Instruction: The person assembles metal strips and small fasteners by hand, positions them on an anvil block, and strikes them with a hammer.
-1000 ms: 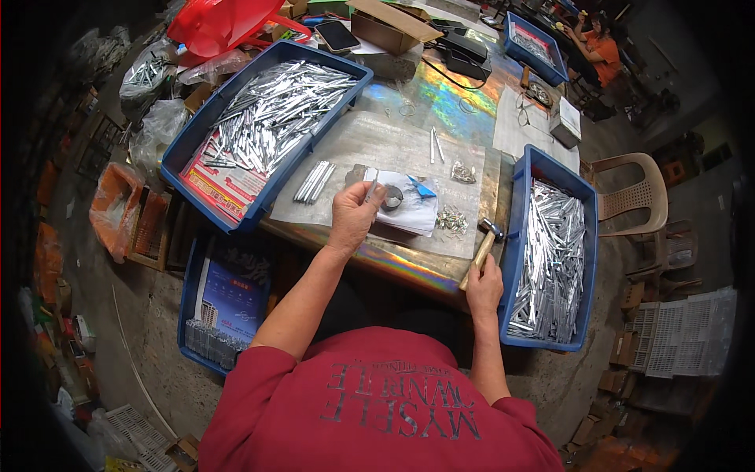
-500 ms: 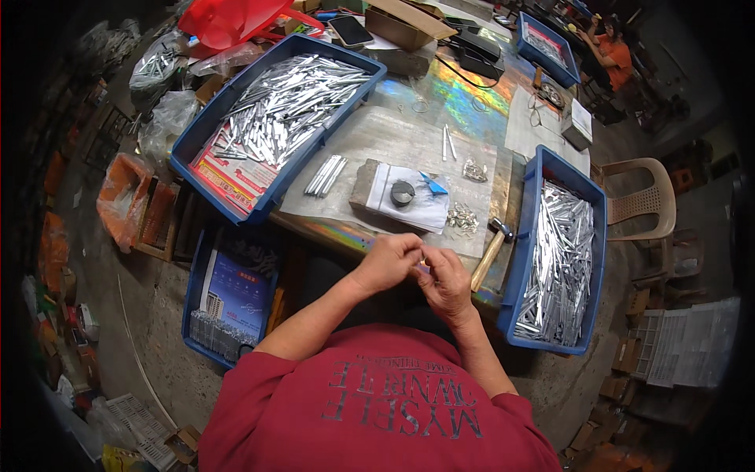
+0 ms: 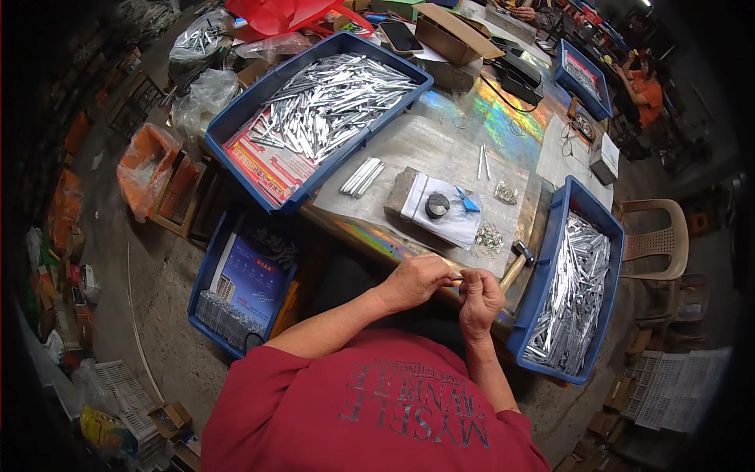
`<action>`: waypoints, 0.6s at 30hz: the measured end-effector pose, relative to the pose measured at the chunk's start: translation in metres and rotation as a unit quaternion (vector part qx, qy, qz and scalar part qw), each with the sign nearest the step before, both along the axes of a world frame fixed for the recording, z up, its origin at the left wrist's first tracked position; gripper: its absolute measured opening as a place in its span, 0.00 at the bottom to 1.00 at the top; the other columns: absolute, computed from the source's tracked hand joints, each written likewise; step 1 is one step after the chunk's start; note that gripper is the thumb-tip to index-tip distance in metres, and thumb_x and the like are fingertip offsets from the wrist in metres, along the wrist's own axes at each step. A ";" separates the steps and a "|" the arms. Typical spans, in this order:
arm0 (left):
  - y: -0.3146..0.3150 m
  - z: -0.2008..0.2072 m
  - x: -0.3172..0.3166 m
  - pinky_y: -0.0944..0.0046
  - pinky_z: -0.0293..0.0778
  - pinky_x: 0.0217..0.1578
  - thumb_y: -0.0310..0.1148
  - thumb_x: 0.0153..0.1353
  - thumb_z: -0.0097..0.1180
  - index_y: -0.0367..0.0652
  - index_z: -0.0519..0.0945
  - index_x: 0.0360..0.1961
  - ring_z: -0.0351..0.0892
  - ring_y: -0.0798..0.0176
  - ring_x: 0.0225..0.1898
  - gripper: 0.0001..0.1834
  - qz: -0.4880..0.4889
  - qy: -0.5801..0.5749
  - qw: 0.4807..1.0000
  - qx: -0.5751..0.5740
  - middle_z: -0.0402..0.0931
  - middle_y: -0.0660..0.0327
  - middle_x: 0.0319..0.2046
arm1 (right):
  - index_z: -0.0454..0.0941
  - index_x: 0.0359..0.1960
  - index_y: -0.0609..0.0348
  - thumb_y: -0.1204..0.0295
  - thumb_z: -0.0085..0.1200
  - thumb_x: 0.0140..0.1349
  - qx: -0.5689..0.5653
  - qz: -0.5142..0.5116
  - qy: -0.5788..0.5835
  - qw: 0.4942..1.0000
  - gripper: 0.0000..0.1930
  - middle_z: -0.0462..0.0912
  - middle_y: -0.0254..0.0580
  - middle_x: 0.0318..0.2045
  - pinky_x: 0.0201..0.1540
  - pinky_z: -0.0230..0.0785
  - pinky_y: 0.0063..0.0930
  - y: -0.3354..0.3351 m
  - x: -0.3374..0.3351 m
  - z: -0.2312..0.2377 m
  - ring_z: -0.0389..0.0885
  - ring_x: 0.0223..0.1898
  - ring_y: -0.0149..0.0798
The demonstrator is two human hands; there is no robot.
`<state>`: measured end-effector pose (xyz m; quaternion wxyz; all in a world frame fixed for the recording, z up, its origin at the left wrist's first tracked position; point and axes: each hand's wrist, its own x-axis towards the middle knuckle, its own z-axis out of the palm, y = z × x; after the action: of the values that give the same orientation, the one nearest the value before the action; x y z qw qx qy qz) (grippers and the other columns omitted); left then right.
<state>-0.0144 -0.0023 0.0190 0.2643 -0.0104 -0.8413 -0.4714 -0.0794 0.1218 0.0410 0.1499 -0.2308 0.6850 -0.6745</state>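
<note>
The small thing at the fingertips of your left hand and right hand is too covered to identify. Your right hand hides the lower end of the hammer. The top edge crops the red bag, the bottom edge your shirt; the person in orange looks blurred.

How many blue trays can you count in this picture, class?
4: the left tray on the left of the table, the right tray along its right edge, the far tray near its far right, and the low tray at lower left. Others may be hidden.
</note>
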 end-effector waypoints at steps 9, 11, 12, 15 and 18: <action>-0.048 -0.006 0.016 0.62 0.66 0.26 0.24 0.45 0.51 0.37 0.73 0.23 0.71 0.52 0.25 0.02 0.187 -0.012 0.982 -0.015 0.71 0.55 0.20 | 0.66 0.43 0.65 0.70 0.46 0.56 -0.035 0.050 -0.119 0.991 0.15 0.71 0.34 0.21 0.16 0.53 0.09 -0.008 -0.003 0.008 0.62 0.15 0.18; -0.073 -0.009 0.019 0.62 0.67 0.27 0.25 0.46 0.51 0.37 0.74 0.23 0.71 0.52 0.26 0.03 0.265 -0.038 0.963 -0.039 0.72 0.54 0.22 | 0.66 0.43 0.65 0.72 0.42 0.58 -0.023 0.047 -0.111 0.992 0.13 0.71 0.34 0.22 0.16 0.54 0.09 0.000 -0.007 -0.001 0.61 0.15 0.18; -0.086 -0.015 0.019 0.61 0.67 0.27 0.25 0.46 0.51 0.37 0.74 0.24 0.72 0.52 0.27 0.03 0.303 -0.048 0.949 -0.068 0.72 0.54 0.23 | 0.66 0.43 0.65 0.72 0.42 0.58 -0.024 0.049 -0.111 0.992 0.13 0.71 0.34 0.22 0.16 0.54 0.09 0.002 -0.007 -0.005 0.61 0.15 0.18; -0.112 -0.029 0.015 0.59 0.68 0.27 0.25 0.45 0.48 0.39 0.71 0.21 0.71 0.52 0.27 0.01 0.337 -0.089 0.915 -0.202 0.71 0.54 0.21 | 0.67 0.41 0.64 0.73 0.41 0.58 -0.018 0.044 -0.126 0.991 0.11 0.71 0.34 0.22 0.16 0.54 0.09 0.007 -0.004 -0.012 0.61 0.15 0.19; -0.120 -0.042 0.005 0.58 0.69 0.28 0.27 0.45 0.51 0.39 0.70 0.23 0.72 0.52 0.28 0.04 0.326 -0.177 0.893 -0.254 0.71 0.53 0.21 | 0.68 0.38 0.64 0.74 0.41 0.58 -0.007 0.052 -0.129 0.990 0.09 0.70 0.33 0.21 0.16 0.54 0.09 0.008 0.000 -0.013 0.61 0.15 0.19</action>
<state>-0.0090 -0.1226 -0.0225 0.2384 0.2818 -0.9212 -0.1233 -0.0795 0.1297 0.0277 0.2700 -0.1781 0.6424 -0.6947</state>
